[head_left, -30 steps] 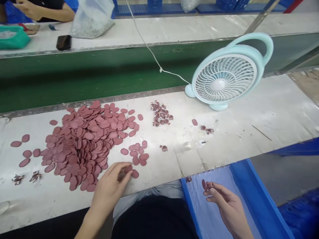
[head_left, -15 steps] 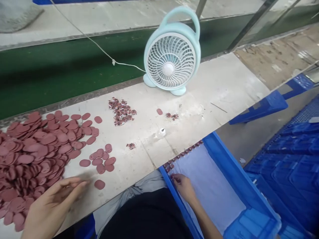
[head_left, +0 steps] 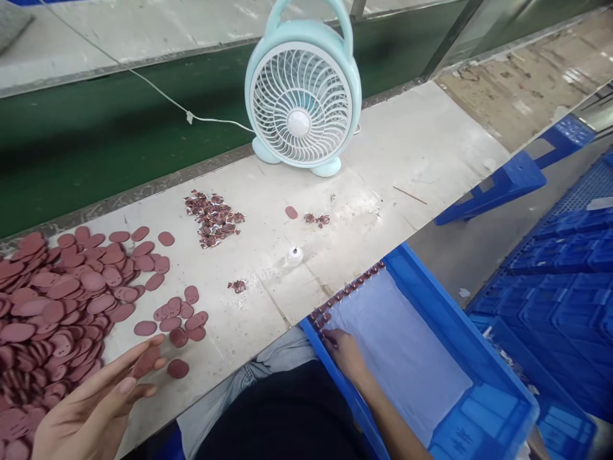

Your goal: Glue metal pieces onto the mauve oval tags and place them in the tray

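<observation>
My left hand [head_left: 103,399] pinches a dark red oval disc [head_left: 146,362] between thumb and fingers, just above the bench. Beside and behind it spreads a large pile of the same discs [head_left: 62,291], with a small loose group [head_left: 171,313] in front and a single disc [head_left: 178,368] near the fingertips. My right hand [head_left: 342,351] reaches into a blue crate [head_left: 479,358] at its near-left corner. Its fingers are closed and hide whatever they hold. Along the crate's edge runs a row of small dark red pieces [head_left: 345,292] on a pale sheet [head_left: 397,358].
A light blue fan [head_left: 299,121] stands at the back of the bench [head_left: 383,160]. Small red-and-metal parts [head_left: 213,218] lie in a heap, with smaller clusters nearby. A small white bottle [head_left: 294,256] is near the middle. More blue crates [head_left: 560,268] are stacked at right.
My left hand now shows a disc between thumb and fingers; before, none was visible there. My right hand stays at the crate corner. The view has shifted slightly.
</observation>
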Tool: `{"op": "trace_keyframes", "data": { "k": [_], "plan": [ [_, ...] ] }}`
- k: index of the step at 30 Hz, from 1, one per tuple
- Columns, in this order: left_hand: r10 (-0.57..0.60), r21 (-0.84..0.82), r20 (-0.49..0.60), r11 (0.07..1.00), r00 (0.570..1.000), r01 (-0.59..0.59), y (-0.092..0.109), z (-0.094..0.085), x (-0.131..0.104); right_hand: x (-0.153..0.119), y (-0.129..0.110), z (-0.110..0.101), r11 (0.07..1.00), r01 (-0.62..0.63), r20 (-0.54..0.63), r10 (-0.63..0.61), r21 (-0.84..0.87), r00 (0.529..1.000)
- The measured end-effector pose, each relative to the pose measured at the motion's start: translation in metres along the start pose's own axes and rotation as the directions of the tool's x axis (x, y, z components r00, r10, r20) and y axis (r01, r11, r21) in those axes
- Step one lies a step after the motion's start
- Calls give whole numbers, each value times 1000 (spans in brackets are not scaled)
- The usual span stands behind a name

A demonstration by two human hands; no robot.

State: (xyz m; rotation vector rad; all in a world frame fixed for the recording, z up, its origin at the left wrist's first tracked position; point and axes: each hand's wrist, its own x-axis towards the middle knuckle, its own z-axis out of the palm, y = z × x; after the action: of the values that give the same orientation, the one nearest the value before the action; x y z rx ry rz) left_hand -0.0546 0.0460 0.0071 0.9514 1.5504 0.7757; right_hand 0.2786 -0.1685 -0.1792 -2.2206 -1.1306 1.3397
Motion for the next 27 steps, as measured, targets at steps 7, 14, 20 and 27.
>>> {"op": "trace_keyframes", "data": {
  "k": [7,14,20,27],
  "plan": [
    [-75,-64,-30,995,997,73,-10,-10,4,3,-2,-1,1000,-2,13,2,-8,1000],
    [-112,-42,-26,993,993,110,-4,-4,-2,1,-17,-9,996,-39,-23,41,81,999],
    [-170,-101,9,980,985,170,-6,-9,-7,-30,-54,-55,939,-45,-146,101,340,984],
    [-281,-400,258,840,924,367,-14,35,-30,-34,-163,-83,563,57,-51,-28,824,998]
  ]
}}
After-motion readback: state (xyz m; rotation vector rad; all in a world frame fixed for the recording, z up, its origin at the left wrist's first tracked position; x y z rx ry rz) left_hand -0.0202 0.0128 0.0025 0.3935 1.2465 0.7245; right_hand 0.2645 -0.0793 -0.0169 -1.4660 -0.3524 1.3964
